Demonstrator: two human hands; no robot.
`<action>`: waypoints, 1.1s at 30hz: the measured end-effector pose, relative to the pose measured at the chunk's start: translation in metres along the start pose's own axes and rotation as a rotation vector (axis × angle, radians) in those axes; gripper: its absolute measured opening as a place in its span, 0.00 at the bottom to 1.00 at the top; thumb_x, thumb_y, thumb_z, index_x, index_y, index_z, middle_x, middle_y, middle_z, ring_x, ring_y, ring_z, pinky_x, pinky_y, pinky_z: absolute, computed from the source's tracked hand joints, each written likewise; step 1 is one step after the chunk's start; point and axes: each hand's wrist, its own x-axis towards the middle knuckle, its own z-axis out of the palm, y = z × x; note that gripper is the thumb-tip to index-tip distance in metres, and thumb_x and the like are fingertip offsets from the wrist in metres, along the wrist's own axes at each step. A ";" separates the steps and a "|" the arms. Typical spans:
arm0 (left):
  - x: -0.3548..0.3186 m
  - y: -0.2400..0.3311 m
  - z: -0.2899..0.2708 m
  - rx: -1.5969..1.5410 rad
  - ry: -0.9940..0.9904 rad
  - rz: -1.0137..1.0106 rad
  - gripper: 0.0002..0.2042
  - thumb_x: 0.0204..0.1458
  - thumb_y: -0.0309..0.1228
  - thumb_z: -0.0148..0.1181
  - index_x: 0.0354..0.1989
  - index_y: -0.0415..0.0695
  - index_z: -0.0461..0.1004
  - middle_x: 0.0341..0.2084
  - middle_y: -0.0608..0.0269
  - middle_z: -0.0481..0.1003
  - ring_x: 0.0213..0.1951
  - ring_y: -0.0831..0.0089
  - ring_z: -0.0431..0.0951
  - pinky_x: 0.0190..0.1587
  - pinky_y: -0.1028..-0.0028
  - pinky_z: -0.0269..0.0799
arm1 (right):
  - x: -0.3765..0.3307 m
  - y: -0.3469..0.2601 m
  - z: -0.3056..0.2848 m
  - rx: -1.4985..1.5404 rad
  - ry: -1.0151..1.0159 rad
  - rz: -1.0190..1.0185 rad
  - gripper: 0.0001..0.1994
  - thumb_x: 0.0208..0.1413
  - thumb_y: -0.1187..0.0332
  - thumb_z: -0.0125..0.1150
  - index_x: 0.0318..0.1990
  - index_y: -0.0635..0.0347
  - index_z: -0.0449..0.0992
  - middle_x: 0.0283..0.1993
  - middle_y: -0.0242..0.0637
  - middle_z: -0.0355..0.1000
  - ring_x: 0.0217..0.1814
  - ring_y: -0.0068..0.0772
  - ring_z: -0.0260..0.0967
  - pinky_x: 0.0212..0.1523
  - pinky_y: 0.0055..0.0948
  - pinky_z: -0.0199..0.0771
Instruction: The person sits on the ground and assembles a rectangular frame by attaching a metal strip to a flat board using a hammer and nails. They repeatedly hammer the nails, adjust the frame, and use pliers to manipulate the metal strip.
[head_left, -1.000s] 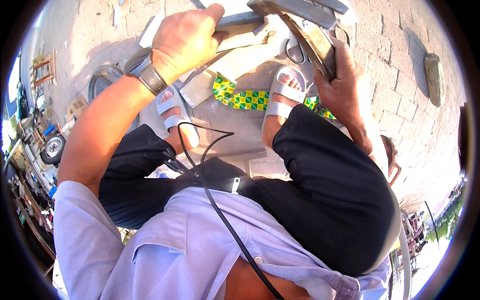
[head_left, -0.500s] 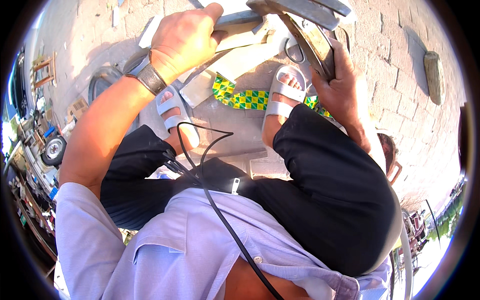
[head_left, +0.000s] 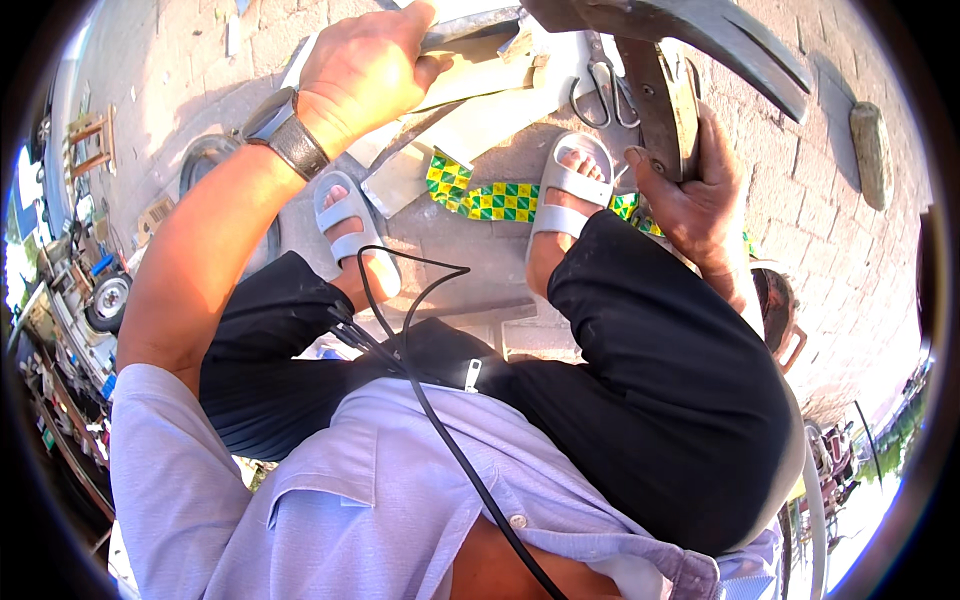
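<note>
A claw hammer (head_left: pixel 660 25) is gripped by its riveted handle in my right hand (head_left: pixel 700 190), at the upper right. Its dark forked claw points to the right, and the far end of the head runs toward the frame's top edge. My left hand (head_left: pixel 365 65) is closed round the end of a grey metal piece (head_left: pixel 475 27) at the top, whose full shape is cut off. Under it lie pale flat boards or strips (head_left: pixel 480 130) on the ground. A pair of scissors (head_left: pixel 600 95) rests between the boards and the hammer handle.
A green-and-yellow checked strip (head_left: pixel 500 200) lies between my sandalled feet (head_left: pixel 575 170). A grey round basin-like thing (head_left: pixel 205 160) stands at the left. A long stone (head_left: pixel 872 155) lies on the paving at the far right. A black cable (head_left: pixel 440 420) hangs before my chest.
The hammer has swung, its claw now further right and lower, and my right hand has moved slightly down and right. The scissors show more fully. My left hand has shifted slightly left.
</note>
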 end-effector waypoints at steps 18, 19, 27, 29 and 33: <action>0.007 0.005 -0.004 -0.150 -0.073 -0.055 0.18 0.52 0.40 0.68 0.49 0.48 0.76 0.27 0.48 0.81 0.34 0.45 0.83 0.36 0.51 0.79 | 0.006 0.095 -0.012 0.577 -0.202 0.692 0.17 0.53 0.72 0.71 0.48 0.68 0.73 0.28 0.31 0.70 0.22 0.21 0.66 0.23 0.24 0.67; 0.006 0.004 -0.006 -0.153 -0.070 -0.053 0.18 0.52 0.40 0.69 0.49 0.48 0.76 0.27 0.48 0.81 0.33 0.45 0.83 0.36 0.51 0.79 | 0.008 0.107 -0.008 0.595 -0.262 0.742 0.14 0.54 0.71 0.70 0.45 0.66 0.74 0.27 0.31 0.71 0.23 0.22 0.67 0.24 0.24 0.68; -0.002 0.002 -0.017 -0.194 -0.061 -0.278 0.24 0.51 0.40 0.72 0.54 0.40 0.79 0.23 0.47 0.79 0.30 0.50 0.83 0.37 0.58 0.78 | 0.037 0.136 0.032 0.270 -0.426 0.660 0.13 0.59 0.64 0.68 0.39 0.66 0.75 0.29 0.35 0.76 0.26 0.23 0.73 0.28 0.28 0.75; -0.010 -0.006 -0.011 -0.183 -0.034 -0.301 0.27 0.52 0.40 0.72 0.55 0.34 0.77 0.23 0.45 0.79 0.30 0.51 0.84 0.38 0.58 0.78 | 0.030 0.136 0.027 -0.143 -0.302 0.536 0.16 0.60 0.60 0.67 0.42 0.67 0.77 0.33 0.43 0.79 0.30 0.34 0.78 0.34 0.34 0.78; -0.019 -0.003 -0.010 -0.109 0.002 -0.315 0.26 0.52 0.40 0.71 0.55 0.33 0.77 0.25 0.43 0.80 0.32 0.49 0.84 0.39 0.58 0.78 | 0.010 0.167 -0.007 -0.779 0.046 0.310 0.22 0.55 0.61 0.69 0.52 0.65 0.76 0.49 0.56 0.77 0.52 0.60 0.76 0.52 0.48 0.76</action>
